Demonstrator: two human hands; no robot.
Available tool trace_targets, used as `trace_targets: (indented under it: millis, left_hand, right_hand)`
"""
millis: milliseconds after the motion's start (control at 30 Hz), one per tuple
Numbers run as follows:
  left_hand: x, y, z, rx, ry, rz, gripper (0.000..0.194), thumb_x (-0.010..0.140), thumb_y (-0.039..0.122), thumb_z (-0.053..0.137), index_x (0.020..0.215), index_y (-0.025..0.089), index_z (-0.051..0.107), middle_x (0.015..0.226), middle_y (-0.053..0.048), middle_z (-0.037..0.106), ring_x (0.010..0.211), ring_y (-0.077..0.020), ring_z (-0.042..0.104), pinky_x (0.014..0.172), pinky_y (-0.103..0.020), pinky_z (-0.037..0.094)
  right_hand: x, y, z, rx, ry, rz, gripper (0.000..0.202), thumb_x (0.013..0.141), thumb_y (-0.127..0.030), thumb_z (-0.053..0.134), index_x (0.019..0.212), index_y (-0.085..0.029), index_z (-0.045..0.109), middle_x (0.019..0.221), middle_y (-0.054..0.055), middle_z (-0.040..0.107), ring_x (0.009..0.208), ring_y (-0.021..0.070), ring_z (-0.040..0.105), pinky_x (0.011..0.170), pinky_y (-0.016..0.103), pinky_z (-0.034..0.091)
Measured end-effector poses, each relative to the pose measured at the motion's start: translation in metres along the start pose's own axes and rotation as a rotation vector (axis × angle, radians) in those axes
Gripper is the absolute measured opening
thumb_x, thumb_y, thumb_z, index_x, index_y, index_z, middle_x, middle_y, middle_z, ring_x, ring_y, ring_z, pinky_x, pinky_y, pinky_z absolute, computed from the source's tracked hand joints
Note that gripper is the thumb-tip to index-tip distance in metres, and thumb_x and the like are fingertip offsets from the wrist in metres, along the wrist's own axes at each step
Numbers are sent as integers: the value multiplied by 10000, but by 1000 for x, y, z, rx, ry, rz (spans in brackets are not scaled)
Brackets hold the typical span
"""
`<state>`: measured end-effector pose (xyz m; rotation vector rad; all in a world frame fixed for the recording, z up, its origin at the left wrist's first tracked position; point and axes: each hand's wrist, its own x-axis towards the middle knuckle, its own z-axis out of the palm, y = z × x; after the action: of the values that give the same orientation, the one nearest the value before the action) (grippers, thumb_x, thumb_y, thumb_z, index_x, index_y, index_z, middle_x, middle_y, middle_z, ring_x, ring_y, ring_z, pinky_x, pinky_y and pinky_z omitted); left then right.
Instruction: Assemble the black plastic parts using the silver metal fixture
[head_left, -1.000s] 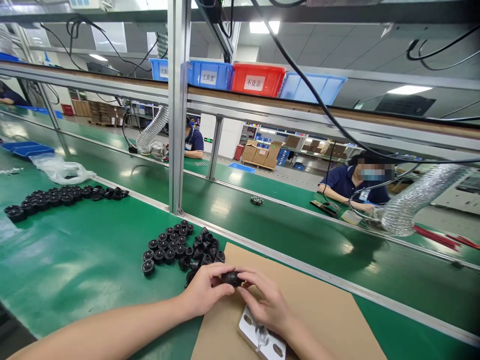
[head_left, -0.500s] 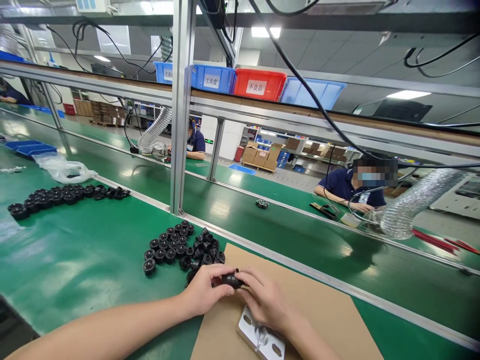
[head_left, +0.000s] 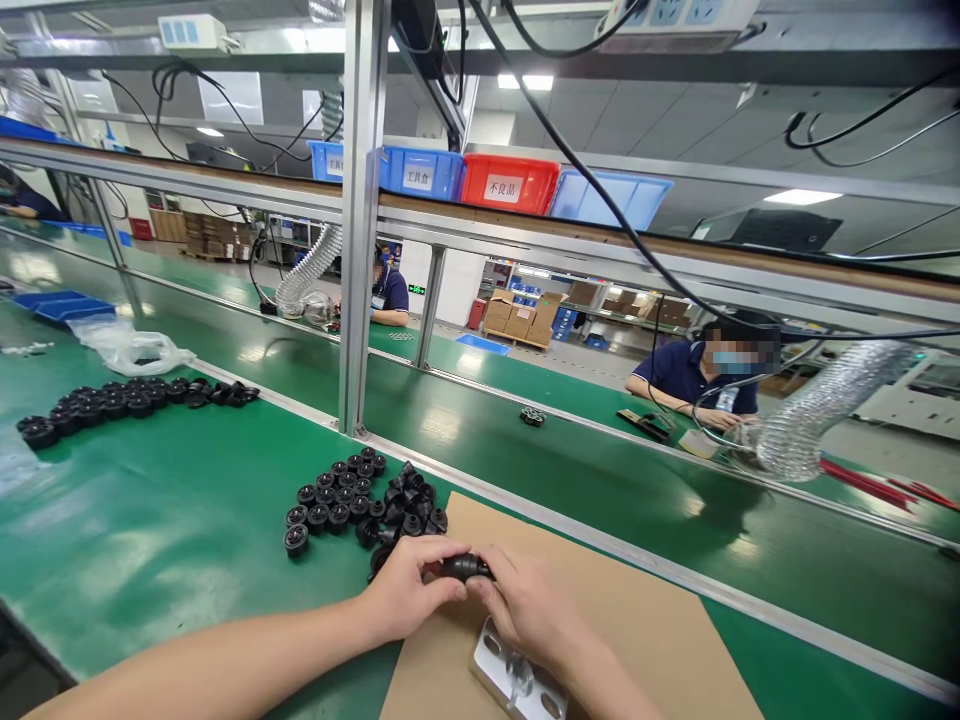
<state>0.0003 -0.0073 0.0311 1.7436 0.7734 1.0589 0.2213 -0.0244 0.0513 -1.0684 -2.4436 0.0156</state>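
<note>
Between my two hands is a black rounded plastic part (head_left: pixel 463 567), held over a sheet of brown cardboard (head_left: pixel 600 590). My left hand (head_left: pixel 412 588) pinches its left end between thumb and fingers. The fingers of my right hand (head_left: pixel 525 605) close on its right end and hide some of it. Under my right hand lies a silver metal block (head_left: pixel 517 675) with slots and a clear piece at its middle. Just beyond my left hand is a heap of black cone-like parts (head_left: pixel 409 500), beside rows of round black parts (head_left: pixel 337 498).
More round black parts (head_left: pixel 112 402) lie on the green bench at left, near a clear plastic bag (head_left: pixel 131 345) and blue trays (head_left: pixel 64 305). A metal post (head_left: pixel 358 230) rises ahead. Across the conveyor, a person (head_left: pixel 690 375) works beside a silver duct (head_left: pixel 802 420).
My right hand's fingers have shifted and closed further round the right end of the black part. My left hand keeps its grip. The head view has tilted slightly.
</note>
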Motion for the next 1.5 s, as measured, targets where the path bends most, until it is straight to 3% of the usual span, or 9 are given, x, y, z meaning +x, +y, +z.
trace_targets:
  millis: [267, 433, 567, 833, 933, 1100, 1267, 1367, 1500]
  left_hand:
    - [2, -2, -3, 17, 51, 57, 418, 794, 158, 777, 1205, 235, 789, 1119, -66, 798, 974, -248, 715, 802, -304, 538]
    - [0, -1, -2, 65, 57, 133, 366, 810, 160, 792, 1167, 237, 803, 1054, -57, 806, 910, -228, 717, 795, -299, 533]
    - [-2, 1, -2, 66, 52, 138, 370, 803, 163, 808, 1164, 243, 807, 1084, -49, 810, 919, -222, 723, 828, -297, 549]
    - [1, -7, -2, -3, 98, 44, 432, 787, 147, 783, 1211, 227, 786, 1132, -57, 811, 1013, -256, 753, 870, -319, 603]
    - [0, -15, -3, 88, 138, 118, 477, 765, 115, 828, 1221, 246, 777, 1113, -42, 816, 998, -247, 760, 887, -320, 605]
    - [-2, -25, -7, 291, 128, 407, 549, 858, 94, 755, 1369, 280, 677, 1246, -58, 769, 1138, -251, 721, 1039, -379, 571]
    - [-2, -22, -9, 290, 105, 259, 470, 1013, 231, 599, 1481, 236, 566, 1354, -108, 712, 1210, -262, 697, 1085, -431, 562]
    - [0, -22, -11, 274, 105, 267, 458, 944, 171, 667, 1397, 233, 640, 1226, -91, 760, 1087, -255, 730, 1021, -420, 591]
    - [-1, -27, -9, 288, 108, 352, 575, 860, 74, 716, 1395, 268, 635, 1317, -81, 714, 1227, -269, 665, 1103, -435, 541]
  right_hand:
    - [2, -7, -27, 323, -20, 149, 325, 994, -306, 601, 1317, -280, 591, 1073, 58, 703, 777, 195, 635, 699, 315, 493]
    - [7, -16, -10, 625, -22, 378, 249, 973, -413, 634, 1140, -230, 652, 880, 38, 704, 702, 180, 634, 607, 277, 477]
    - [8, -14, 4, 919, -81, 634, 544, 1032, -661, 400, 1212, -186, 593, 691, 6, 625, 470, 142, 515, 451, 256, 401]
    - [1, -9, -29, 473, -68, 174, 419, 982, -292, 577, 1401, -271, 578, 1204, 105, 675, 925, 219, 647, 785, 331, 545]
    - [6, -14, -18, 602, -35, 315, 316, 993, -381, 593, 1257, -222, 665, 1066, 96, 709, 869, 217, 648, 775, 341, 538]
    - [14, -16, 5, 1022, 19, 650, 598, 856, -712, 678, 1053, -147, 674, 786, 57, 651, 592, 156, 553, 539, 288, 472]
    - [14, -12, 5, 1040, 147, 664, 616, 783, -706, 770, 1013, -142, 679, 788, 48, 630, 618, 140, 527, 536, 262, 457]
    - [13, -9, 8, 1029, 146, 673, 603, 790, -679, 783, 1027, -133, 684, 773, 40, 616, 635, 141, 521, 535, 251, 449]
    - [11, -3, 17, 1019, 157, 677, 563, 830, -653, 753, 1026, -129, 701, 758, 50, 637, 601, 140, 511, 524, 257, 424]
